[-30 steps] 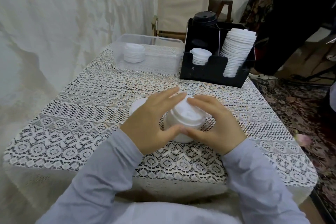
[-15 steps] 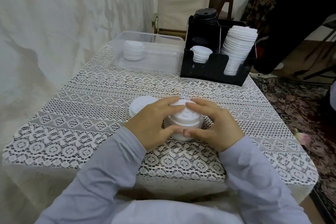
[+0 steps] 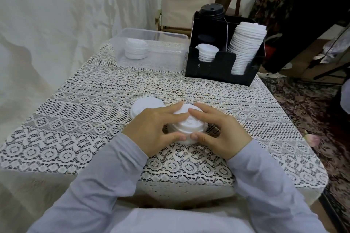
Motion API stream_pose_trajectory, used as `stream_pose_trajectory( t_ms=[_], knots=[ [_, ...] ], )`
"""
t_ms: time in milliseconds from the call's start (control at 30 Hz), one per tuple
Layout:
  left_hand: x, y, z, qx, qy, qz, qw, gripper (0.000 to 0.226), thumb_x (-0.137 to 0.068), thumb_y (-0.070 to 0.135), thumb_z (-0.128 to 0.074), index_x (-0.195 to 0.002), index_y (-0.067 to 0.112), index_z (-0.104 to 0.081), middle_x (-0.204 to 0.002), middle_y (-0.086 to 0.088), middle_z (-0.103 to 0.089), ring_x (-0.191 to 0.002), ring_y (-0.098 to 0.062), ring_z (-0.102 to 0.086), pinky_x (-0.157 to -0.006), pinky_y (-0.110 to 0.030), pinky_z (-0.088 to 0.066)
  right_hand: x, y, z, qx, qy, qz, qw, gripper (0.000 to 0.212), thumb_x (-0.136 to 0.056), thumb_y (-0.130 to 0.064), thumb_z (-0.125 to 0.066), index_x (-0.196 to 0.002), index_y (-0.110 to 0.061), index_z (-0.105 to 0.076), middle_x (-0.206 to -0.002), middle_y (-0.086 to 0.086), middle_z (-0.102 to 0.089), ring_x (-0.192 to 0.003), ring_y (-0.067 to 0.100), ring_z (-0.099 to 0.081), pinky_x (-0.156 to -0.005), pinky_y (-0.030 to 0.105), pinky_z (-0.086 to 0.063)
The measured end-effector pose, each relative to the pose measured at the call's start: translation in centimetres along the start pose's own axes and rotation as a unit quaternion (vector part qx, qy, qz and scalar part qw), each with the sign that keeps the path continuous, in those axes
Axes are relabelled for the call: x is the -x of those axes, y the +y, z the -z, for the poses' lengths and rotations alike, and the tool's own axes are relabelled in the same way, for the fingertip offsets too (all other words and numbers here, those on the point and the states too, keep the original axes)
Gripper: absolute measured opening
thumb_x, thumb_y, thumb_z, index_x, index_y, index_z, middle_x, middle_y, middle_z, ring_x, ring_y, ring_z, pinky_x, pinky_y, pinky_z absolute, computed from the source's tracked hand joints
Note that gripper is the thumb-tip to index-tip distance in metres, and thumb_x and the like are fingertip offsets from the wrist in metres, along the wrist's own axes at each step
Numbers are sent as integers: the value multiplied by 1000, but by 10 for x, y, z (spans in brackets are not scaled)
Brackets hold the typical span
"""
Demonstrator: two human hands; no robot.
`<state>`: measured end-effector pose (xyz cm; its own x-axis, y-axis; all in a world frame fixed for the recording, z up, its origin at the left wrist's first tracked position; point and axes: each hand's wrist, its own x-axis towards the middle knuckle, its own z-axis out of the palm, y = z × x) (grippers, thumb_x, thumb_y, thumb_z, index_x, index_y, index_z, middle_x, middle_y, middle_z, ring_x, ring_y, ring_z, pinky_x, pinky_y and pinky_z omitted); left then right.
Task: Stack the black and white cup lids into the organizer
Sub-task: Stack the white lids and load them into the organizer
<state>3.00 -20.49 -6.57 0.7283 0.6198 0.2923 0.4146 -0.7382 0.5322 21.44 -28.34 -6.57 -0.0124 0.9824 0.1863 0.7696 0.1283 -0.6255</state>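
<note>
Left hand (image 3: 149, 130) and right hand (image 3: 221, 132) have been drawn lower and closer over the small stack of white lids (image 3: 189, 125) at the middle of the table (image 3: 94, 109), and are now clamped on it, fingers laid across the top and thumbs pressed to the near rim. Before any lift, the rims should be squared flush and the stack kept level. It is best carried to the black organizer (image 3: 223, 70) at one o'clock, where the short pile (image 3: 207, 52) at its seven o'clock corner seems less crowded than the tall leaning pile (image 3: 246, 43) at its four o'clock.
</note>
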Motion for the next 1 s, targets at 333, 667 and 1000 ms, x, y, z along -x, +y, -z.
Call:
stream_pose_trajectory(
  t_ms=[333, 667, 1000],
  knots=[
    [3, 9, 4, 6, -18, 40, 999, 67, -77, 33, -75, -128, 37, -31, -137, 24, -23, -135, -6, -31, -117, -32, -19, 1, -1, -1, -12, 13, -6, 1000, 61, -76, -31, -75, -131, -31, -50, -146, -10, -40, -134, 5, -32, -113, 23, -19],
    [12, -16, 34, 287, 163, 59, 942, 43, -70, -6, -52, -100, 21, -65, -105, -2, -68, -95, -13, -66, -75, -19, -53, 1, -1, 2, -4, 7, -8, 1000, 59, -74, -34, -76, -119, -49, -42, -135, -26, -32, -126, -7, -26, -107, 14, -9],
    [6, -34, 52, 32, -82, 221, 971, 97, -73, -1, -69, -146, 37, -18, -151, 3, -26, -129, -19, -34, -102, -30, -34, 2, 2, 0, -22, 9, -11, 1000, 59, -73, -35, -76, -121, -47, -44, -137, -27, -33, -127, -7, -27, -108, 18, -12]
  ],
)
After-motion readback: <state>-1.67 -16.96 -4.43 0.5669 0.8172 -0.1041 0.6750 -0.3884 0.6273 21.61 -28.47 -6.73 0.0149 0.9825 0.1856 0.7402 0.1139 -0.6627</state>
